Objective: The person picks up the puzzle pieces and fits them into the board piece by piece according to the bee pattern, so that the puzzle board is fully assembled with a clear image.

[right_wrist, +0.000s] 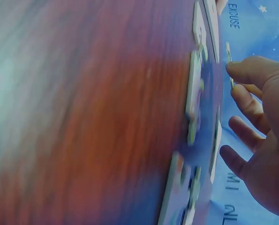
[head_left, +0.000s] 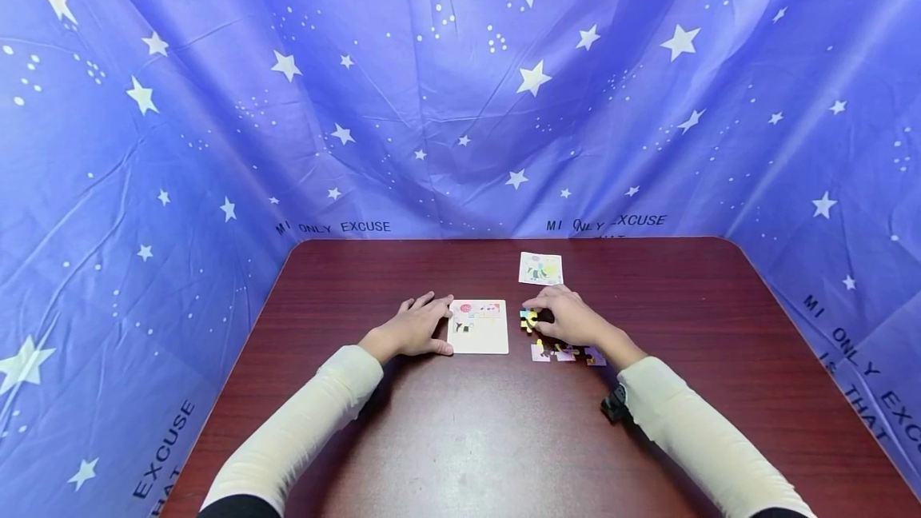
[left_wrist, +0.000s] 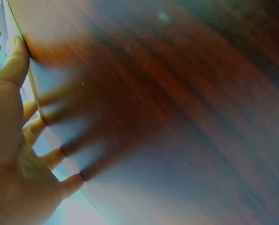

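Observation:
A white puzzle board (head_left: 478, 340) with coloured pictures across its upper part lies flat on the table. My left hand (head_left: 413, 329) rests at the board's left side, thumb and fingers spread, with its tips by the edge. In the left wrist view the fingers of the left hand (left_wrist: 17, 154) are extended down to the tabletop. To the right of the board, my right hand (head_left: 572, 318) pinches a yellow and blue jigsaw piece (head_left: 528, 320). The right wrist view shows that thin piece (right_wrist: 228, 49) edge-on between thumb and index finger, above the table.
Several loose jigsaw pieces (head_left: 564, 353), pinkish with dark and yellow marks, lie below the right hand. A small picture card (head_left: 541, 268) lies farther back. A dark red wooden table (head_left: 460, 430) carries everything, with blue star-patterned cloth (head_left: 446, 142) around it.

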### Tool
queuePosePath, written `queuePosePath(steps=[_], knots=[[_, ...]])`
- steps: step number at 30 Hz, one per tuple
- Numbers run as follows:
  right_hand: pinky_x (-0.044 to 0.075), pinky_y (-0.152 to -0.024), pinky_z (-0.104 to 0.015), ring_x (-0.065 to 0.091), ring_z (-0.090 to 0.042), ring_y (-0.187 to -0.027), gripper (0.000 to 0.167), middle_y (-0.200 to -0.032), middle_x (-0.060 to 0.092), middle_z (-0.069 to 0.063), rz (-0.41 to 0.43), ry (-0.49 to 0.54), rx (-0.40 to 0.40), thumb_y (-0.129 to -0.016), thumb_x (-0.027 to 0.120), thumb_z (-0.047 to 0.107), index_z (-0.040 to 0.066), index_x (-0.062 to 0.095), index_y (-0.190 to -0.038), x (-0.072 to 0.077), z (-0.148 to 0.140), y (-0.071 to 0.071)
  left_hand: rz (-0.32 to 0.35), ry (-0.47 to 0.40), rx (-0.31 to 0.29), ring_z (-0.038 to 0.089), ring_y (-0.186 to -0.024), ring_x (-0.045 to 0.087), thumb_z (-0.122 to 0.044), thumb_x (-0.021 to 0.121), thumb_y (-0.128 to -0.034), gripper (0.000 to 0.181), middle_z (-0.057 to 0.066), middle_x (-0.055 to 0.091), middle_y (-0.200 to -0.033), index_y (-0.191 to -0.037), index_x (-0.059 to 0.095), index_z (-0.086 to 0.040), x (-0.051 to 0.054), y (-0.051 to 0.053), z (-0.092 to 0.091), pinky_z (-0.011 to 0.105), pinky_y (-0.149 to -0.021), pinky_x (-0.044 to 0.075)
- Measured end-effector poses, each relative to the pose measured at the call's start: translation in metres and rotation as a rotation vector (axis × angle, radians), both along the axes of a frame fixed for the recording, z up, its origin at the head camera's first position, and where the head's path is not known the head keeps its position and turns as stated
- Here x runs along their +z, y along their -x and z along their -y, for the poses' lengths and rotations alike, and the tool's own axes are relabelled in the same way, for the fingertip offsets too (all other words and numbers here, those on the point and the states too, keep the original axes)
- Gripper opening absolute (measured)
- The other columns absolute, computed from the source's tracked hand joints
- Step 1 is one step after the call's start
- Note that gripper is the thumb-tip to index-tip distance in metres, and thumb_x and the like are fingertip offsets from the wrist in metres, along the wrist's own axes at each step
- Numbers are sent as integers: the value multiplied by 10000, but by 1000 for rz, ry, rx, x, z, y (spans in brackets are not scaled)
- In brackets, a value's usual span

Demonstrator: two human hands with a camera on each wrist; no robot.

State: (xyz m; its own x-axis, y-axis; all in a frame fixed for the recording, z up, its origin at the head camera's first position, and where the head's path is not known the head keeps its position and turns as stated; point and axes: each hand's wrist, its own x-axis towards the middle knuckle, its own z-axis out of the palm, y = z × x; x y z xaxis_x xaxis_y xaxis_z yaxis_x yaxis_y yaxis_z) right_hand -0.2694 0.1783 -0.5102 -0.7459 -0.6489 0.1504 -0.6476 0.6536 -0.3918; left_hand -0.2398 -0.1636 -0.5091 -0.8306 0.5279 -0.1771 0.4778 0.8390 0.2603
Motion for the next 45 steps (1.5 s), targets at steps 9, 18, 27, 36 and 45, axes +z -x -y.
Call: queuePosePath(steps=[9, 18, 27, 36, 45], knots=[[443, -935, -572, 582, -310, -1174, 391, -1107, 686, -46, 2, -10, 25, -864, 739, 182, 116, 724, -1250, -1, 25, 0, -1, 10, -3, 398, -1556, 233, -576, 723, -861, 716, 44, 303, -1682, -1405, 536, -149, -1, 1, -1, 670, -1175, 249], [432, -921, -514, 568, -303, -1178, 393, -1067, 689, -11, 12, -24, 42, -855, 751, 213, 143, 738, -1241, -2, 53, -2, 7, 9, -2, 391, -1560, 224, -572, 720, -868, 703, 40, 294, -1686, -1399, 533, -151, 0, 0, -1, 665, -1181, 239], [423, -872, -441, 564, -294, -1140, 403, -1038, 681, 4, 11, -46, 53, -851, 751, 217, 153, 739, -1248, -3, 76, -4, 12, 18, -2, 394, -1560, 221, -583, 712, -869, 708, 41, 289, -1688, -1403, 535, -151, 1, 1, -1, 666, -1180, 243], [439, -906, -471, 565, -303, -1175, 375, -1083, 713, -22, 1, -71, 19, -848, 757, 227, 154, 755, -1216, -5, 89, -4, -1, 0, -5, 415, -1543, 253, -584, 716, -864, 707, 52, 320, -1674, -1395, 541, -151, 0, 0, -1, 678, -1159, 268], [444, -882, -467, 569, -317, -1182, 367, -1051, 712, -4, -18, -89, -5, -851, 759, 235, 165, 759, -1211, -5, 93, -4, -8, 17, -1, 397, -1552, 241, -590, 708, -866, 718, 38, 298, -1684, -1406, 532, -152, -2, 1, 0, 669, -1170, 259]])
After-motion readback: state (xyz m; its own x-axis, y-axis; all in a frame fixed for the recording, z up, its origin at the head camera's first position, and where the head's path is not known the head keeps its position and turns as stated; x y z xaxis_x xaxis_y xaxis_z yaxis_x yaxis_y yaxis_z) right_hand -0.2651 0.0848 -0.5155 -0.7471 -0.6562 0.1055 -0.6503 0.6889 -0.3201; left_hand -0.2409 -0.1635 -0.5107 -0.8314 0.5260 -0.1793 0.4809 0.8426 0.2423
